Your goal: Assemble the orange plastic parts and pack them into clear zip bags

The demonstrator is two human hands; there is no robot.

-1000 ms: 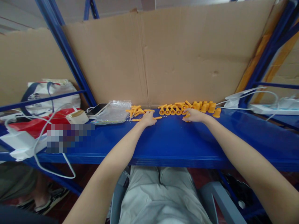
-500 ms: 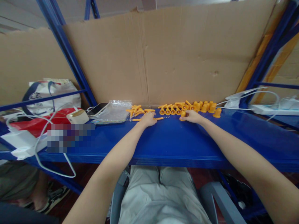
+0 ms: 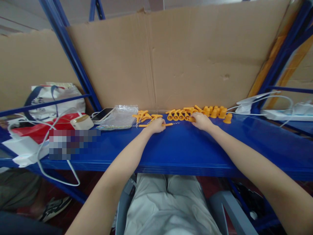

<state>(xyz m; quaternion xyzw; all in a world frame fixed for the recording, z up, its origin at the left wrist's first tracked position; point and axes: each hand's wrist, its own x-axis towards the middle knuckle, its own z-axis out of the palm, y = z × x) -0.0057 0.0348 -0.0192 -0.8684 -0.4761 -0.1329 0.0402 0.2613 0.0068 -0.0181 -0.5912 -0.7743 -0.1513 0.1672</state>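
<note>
On a blue metal shelf (image 3: 181, 150) lie several small orange plastic parts (image 3: 182, 114) in a row along a cardboard back wall. My left hand (image 3: 156, 125) rests on the shelf, fingers curled over a thin orange threaded rod (image 3: 168, 124) lying flat. My right hand (image 3: 201, 120) is closed around one orange part (image 3: 191, 119) at the front of the row. More orange pieces (image 3: 144, 116) lie just beyond my left hand, and a cluster of orange caps (image 3: 216, 112) sits to the right.
A clear plastic bag (image 3: 118, 117) and a phone (image 3: 102, 114) lie to the left, with a small beige device (image 3: 81, 123), white cables and a tote bag (image 3: 53, 98). A white power strip (image 3: 283, 114) sits right. Blue rack posts (image 3: 70, 55) frame the cardboard (image 3: 195, 58).
My right hand picked up an orange part from the shelf and drew it in towards the row. My left hand stayed over the threaded rod.
</note>
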